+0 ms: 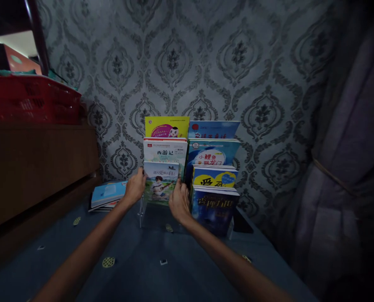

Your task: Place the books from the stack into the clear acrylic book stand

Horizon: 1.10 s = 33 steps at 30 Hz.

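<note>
My left hand and my right hand are closed on the two side edges of a book whose cover has a figure with a guitar on grass. The book is upright in the left column of a clear tiered book stand. Behind it rise a white book and a yellow book. To the right of my right hand, the other column holds a dark blue book, a yellow and blue one and blue picture books. My fingertips are partly hidden behind the edges.
Several books lie flat in a pile left of the stand. A wooden cabinet with a red basket on top stands at the left. Patterned wallpaper rises behind, and a tied curtain hangs at the right. Dark blue cloth covers the surface.
</note>
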Each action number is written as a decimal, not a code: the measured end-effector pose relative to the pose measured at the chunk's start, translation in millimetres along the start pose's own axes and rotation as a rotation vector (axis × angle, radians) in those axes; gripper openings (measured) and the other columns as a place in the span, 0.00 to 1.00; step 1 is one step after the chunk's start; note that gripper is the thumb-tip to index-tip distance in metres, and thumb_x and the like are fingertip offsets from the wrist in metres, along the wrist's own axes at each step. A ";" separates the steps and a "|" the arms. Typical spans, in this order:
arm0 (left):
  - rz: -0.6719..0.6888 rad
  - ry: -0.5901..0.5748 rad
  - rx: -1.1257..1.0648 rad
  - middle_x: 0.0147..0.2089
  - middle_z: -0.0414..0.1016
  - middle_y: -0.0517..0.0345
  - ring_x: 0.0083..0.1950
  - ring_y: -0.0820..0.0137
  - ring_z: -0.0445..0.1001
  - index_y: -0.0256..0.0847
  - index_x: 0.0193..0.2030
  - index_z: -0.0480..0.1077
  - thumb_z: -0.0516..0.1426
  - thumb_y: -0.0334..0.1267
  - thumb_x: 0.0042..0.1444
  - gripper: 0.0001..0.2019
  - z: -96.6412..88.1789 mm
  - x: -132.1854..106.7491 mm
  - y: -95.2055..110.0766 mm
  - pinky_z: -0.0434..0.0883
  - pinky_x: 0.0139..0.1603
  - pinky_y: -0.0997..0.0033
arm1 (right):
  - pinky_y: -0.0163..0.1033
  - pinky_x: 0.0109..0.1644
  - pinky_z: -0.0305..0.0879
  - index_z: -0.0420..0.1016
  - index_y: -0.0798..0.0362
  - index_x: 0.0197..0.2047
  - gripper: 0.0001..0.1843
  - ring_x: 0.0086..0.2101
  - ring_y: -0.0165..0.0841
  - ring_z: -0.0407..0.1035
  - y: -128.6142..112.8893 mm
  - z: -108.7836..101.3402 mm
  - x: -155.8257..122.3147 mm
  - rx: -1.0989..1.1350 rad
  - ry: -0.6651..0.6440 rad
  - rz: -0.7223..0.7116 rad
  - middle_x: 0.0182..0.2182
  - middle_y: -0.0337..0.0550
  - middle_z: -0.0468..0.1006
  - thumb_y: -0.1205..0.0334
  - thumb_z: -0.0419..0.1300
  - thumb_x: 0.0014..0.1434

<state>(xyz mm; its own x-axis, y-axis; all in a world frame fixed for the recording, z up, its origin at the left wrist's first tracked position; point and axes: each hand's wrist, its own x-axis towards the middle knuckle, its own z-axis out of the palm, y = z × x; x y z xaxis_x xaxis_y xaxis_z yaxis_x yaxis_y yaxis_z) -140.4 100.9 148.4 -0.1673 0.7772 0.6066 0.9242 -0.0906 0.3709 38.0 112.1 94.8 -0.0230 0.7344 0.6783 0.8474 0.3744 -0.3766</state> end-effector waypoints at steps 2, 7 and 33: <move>-0.004 -0.006 0.004 0.39 0.78 0.48 0.43 0.56 0.78 0.42 0.47 0.64 0.49 0.37 0.67 0.06 0.1 -0.1 0.6 0.67 0.41 0.65 | 0.50 0.56 0.63 0.53 0.66 0.69 0.35 0.50 0.50 0.65 -0.5 -0.5 -0.5 -0.007 -0.004 -0.001 0.49 0.62 0.68 0.71 0.50 0.58; 0.014 -0.008 -0.023 0.40 0.78 0.48 0.44 0.58 0.78 0.42 0.47 0.64 0.50 0.37 0.66 0.05 -3.6 -1.8 -0.8 0.67 0.42 0.66 | 0.49 0.56 0.63 0.55 0.64 0.68 0.34 0.49 0.49 0.65 0.9 -5.5 -1.5 0.005 -0.042 -0.012 0.48 0.61 0.69 0.72 0.49 0.58; 0.130 -0.001 -0.193 0.30 0.70 0.58 0.37 0.64 0.72 0.44 0.30 0.61 0.44 0.40 0.67 0.14 -15.4 -8.8 -11.5 0.65 0.40 0.69 | 0.55 0.61 0.62 0.48 0.62 0.72 0.36 0.54 0.47 0.64 19.5 -10.6 -17.1 0.250 -0.088 -0.125 0.52 0.59 0.68 0.68 0.45 0.61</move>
<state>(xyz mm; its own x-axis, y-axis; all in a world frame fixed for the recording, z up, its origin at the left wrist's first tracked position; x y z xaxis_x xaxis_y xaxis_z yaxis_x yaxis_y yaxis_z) -154.8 85.6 149.6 -0.0505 0.7521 0.6571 0.8553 -0.3071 0.4172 60.5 100.9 82.6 -0.1744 0.7162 0.6758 0.6781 0.5850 -0.4450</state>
